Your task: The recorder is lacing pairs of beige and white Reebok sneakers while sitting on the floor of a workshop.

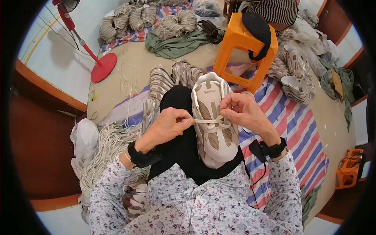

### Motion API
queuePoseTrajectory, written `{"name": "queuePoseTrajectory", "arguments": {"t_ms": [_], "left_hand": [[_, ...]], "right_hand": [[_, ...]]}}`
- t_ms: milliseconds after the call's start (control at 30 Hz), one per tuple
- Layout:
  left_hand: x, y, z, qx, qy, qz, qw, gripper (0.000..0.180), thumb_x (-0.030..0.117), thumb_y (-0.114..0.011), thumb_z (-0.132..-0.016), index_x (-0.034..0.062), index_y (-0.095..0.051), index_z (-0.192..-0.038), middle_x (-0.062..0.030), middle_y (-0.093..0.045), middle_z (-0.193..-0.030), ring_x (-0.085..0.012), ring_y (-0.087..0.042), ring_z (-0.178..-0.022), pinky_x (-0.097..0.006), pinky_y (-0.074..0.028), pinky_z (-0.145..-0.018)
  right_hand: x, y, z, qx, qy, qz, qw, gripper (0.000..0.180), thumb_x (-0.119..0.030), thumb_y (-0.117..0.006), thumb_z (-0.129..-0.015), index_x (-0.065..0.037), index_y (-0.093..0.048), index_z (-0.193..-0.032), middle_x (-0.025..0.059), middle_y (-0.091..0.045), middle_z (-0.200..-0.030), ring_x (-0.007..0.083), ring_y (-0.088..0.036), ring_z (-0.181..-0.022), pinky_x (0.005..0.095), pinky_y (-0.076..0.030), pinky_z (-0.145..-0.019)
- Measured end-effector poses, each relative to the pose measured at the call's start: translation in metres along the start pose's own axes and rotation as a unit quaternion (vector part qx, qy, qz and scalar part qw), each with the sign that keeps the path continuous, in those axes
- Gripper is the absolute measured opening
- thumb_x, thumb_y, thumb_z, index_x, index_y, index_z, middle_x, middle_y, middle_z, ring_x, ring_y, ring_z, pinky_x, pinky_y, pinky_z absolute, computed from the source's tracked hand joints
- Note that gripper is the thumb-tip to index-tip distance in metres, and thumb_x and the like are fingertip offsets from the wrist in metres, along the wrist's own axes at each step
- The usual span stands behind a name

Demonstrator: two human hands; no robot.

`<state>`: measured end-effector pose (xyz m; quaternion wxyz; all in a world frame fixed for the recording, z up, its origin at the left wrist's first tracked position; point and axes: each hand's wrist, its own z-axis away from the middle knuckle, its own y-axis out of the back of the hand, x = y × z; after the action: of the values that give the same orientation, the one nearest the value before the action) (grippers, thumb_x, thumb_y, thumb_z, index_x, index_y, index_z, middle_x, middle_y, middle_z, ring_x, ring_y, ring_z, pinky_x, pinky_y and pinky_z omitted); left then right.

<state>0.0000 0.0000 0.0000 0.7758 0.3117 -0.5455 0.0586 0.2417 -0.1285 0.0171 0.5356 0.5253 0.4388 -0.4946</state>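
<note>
A beige and white sneaker [214, 139] rests on my lap, on black cloth, toe toward me. My left hand [169, 124] pinches one end of its flat beige shoelace [206, 120] and pulls it to the left across the shoe. My right hand [243, 110] grips the other part of the lace near the upper eyelets, on the shoe's right side. Both wrists wear black bands.
An orange plastic stool [239, 51] stands just beyond the shoe on a striped mat [297, 129]. Piles of beige sneakers [172, 78] lie ahead and at right [295, 74]. A heap of laces [103, 147] is at my left. A red fan stand [102, 68] is far left.
</note>
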Motion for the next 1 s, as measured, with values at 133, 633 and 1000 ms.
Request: {"name": "queuePoseTrajectory", "arguments": {"t_ms": [133,633,1000], "left_hand": [[0.006,0.006,0.004,0.002,-0.013,0.062,0.998,0.02,0.016,-0.064,-0.096,0.0005,-0.074,-0.087,0.0035,-0.057,-0.065,-0.0031,-0.045,-0.058,-0.02,-0.034,-0.052],[-0.012,0.024,0.044,0.132,0.022,0.064,0.989,0.021,0.016,-0.065,-0.094,0.0012,-0.071,-0.081,0.0058,-0.054,-0.066,-0.0019,-0.04,-0.06,-0.021,-0.029,-0.054],[0.015,0.024,0.011,0.139,-0.046,0.101,0.984,0.023,0.021,-0.066,-0.096,0.0023,-0.074,-0.084,0.0086,-0.047,-0.061,-0.0015,-0.034,-0.057,-0.022,-0.023,-0.05]], "right_hand": [[0.002,0.005,-0.004,-0.005,-0.014,-0.055,0.998,0.008,-0.007,-0.069,-0.09,-0.005,-0.064,-0.096,-0.0077,-0.057,-0.075,-0.0008,-0.049,-0.064,0.0162,-0.037,-0.056],[0.019,0.015,-0.002,0.029,-0.042,-0.177,0.983,0.01,-0.006,-0.069,-0.091,-0.007,-0.061,-0.097,-0.0069,-0.057,-0.078,-0.0014,-0.045,-0.058,0.0161,-0.032,-0.048],[-0.012,0.017,-0.016,-0.039,0.003,0.011,0.999,0.011,0.0,-0.072,-0.083,-0.003,-0.069,-0.094,-0.0057,-0.062,-0.081,0.0008,-0.05,-0.066,0.0184,-0.04,-0.056]]}}
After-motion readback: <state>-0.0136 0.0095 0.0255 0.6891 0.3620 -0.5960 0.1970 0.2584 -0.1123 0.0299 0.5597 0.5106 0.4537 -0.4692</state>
